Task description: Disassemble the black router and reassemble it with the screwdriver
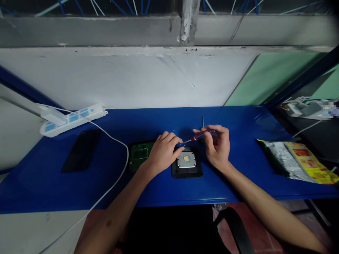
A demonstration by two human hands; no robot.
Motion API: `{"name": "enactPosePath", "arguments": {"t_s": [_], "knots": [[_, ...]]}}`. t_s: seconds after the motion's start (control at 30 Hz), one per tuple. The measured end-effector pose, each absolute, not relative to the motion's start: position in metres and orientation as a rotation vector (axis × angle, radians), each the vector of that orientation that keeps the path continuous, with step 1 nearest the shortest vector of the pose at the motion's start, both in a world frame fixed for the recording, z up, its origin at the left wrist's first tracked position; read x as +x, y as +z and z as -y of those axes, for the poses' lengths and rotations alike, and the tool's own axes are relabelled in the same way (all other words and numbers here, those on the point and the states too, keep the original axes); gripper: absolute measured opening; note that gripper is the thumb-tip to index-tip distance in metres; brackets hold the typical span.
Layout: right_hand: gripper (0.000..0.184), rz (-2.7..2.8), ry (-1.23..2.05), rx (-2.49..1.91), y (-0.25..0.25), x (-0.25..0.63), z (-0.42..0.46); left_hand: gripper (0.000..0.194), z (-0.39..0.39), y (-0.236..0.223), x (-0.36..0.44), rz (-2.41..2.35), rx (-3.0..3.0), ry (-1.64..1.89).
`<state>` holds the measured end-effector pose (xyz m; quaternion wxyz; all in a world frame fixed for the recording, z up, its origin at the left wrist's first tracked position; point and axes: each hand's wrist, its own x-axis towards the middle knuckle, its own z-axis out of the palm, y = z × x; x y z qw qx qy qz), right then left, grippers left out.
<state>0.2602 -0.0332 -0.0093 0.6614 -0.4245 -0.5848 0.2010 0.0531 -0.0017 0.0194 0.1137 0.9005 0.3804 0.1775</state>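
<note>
My right hand [219, 143] is closed around a screwdriver [199, 136] with a clear and red handle. Its thin shaft points left, and the tip meets the fingertips of my left hand [165, 150]. There, thumb and forefinger come together at a small bluish spot too small to make out. Just below the tip lies a black plastic housing [188, 174] with a silver metal plate [181, 163] and a pale square in its middle. A green circuit board [139, 153] rests to the left, partly covered by my left hand. Behind my right hand, a second screwdriver [202, 121] is partly hidden.
On the left are a white power strip [99, 112], a black phone-like slab [81, 151] and a white cable [116, 139] running across the blue table [159, 192]. A yellow and silver packet [299, 160] lies right. A wall [148, 81] closes off the back.
</note>
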Motion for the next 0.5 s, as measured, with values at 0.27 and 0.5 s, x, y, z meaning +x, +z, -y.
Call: {"name": "enactPosePath", "arguments": {"t_s": [0.27, 0.5], "knots": [[0.017, 1.242, 0.427, -0.977, -0.002, 0.263, 0.031, 0.005, -0.019, 0.019, 0.059, -1.193, 2.648, 0.507], [0.024, 1.196, 0.389, -0.97, 0.005, 0.27, 0.028, 0.002, -0.032, 0.013, 0.056, -1.204, 2.663, 0.453]]}}
